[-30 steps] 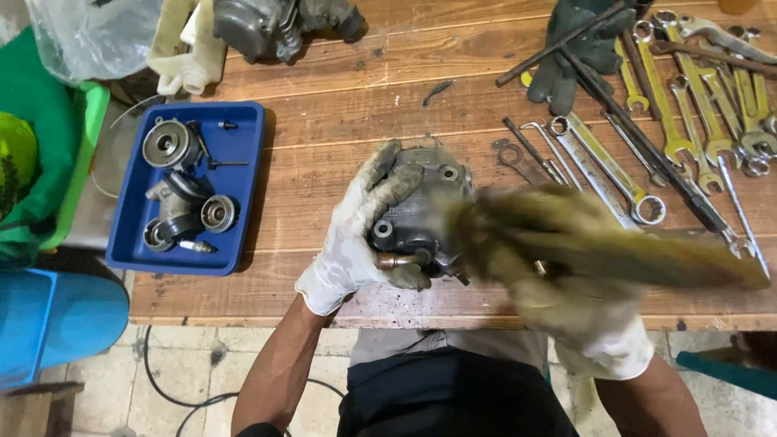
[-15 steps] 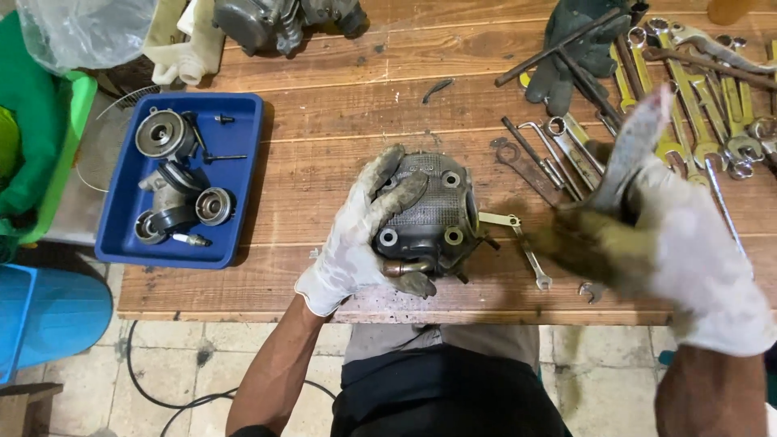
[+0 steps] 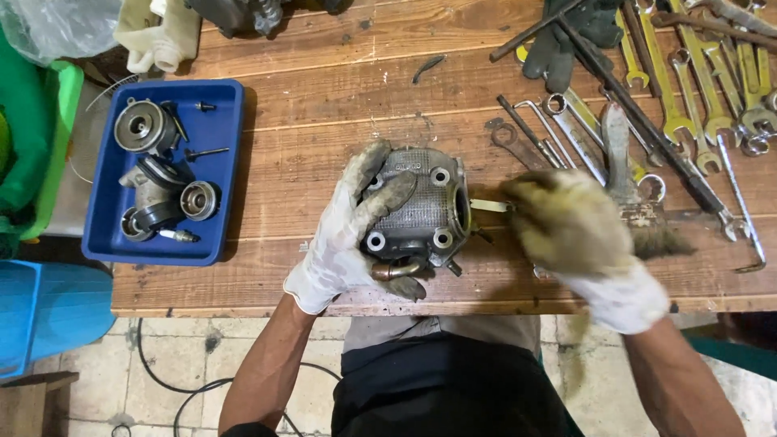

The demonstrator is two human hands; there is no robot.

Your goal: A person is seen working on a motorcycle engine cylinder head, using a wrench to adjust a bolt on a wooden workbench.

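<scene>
Left hand (image 3: pixel 356 235): gloved, fingers wrapped over the engine part (image 3: pixel 421 212), holding it on the table (image 3: pixel 324 121).
Right hand (image 3: pixel 566 222): gloved, blurred, beside the paintbrush (image 3: pixel 627 182); grip unclear.

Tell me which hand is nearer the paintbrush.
Right. The right hand lies just beside the paintbrush, perhaps touching it; the left hand grips the metal engine part, farther away.

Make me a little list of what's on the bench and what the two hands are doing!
left hand: gloved, gripping the grey metal engine part
right hand: gloved, blurred, beside the paintbrush; grip unclear
blue tray: holds small metal parts
wrenches: spread at the bench's right end
wooden bench: under everything
</scene>
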